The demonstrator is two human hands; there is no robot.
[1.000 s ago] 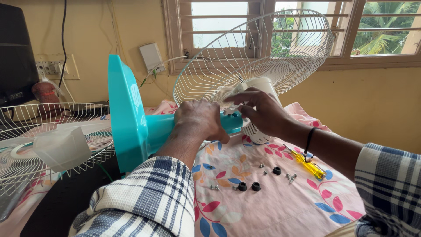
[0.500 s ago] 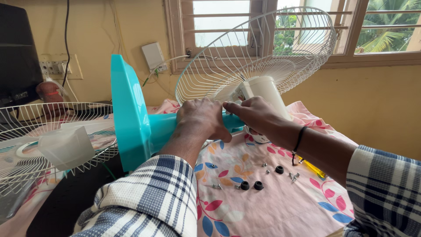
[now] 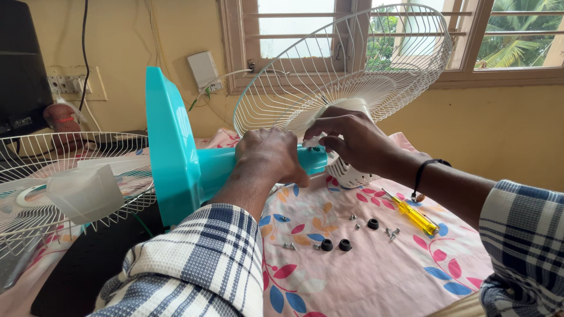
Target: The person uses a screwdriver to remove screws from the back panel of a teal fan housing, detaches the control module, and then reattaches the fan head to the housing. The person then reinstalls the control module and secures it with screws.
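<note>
A turquoise fan stand lies on its side, its flat base [image 3: 167,147] upright at the left and its neck [image 3: 217,167] running right. My left hand [image 3: 270,155] is wrapped around that neck. My right hand [image 3: 349,138] pinches at the joint where the neck meets the white motor housing [image 3: 352,173]. Behind my hands the white wire rear guard [image 3: 352,64] tilts up toward the window.
A yellow-handled screwdriver [image 3: 414,216], black rubber feet [image 3: 335,245] and several small screws [image 3: 390,233] lie on the floral cloth [image 3: 364,276]. A second wire guard with translucent blade [image 3: 70,188] rests at the left. A dark speaker [image 3: 20,70] stands at the far left.
The view has shifted slightly. My right hand has slid a little along the neck joint; my left hand keeps its grip.
</note>
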